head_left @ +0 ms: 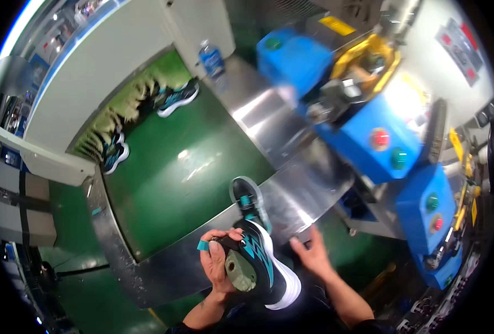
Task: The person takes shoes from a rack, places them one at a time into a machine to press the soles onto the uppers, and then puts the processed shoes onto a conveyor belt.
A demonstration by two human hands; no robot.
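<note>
Head view: black-and-teal sneaker [265,261] with white sole, grey-green last [240,271] inside, held low centre above steel desk [291,200] edge. Left hand [218,261] grips it at heel, fingers [225,235] curled closed round upper. Right hand [312,253] just beside sole, open, fingers spread, holding nothing. Second sneaker [246,196] at green conveyor belt [180,167] edge. Blue machine [369,133] right.

Yellow label [336,24] tops the machine — red-and-white signs [460,44] hang right.
</note>
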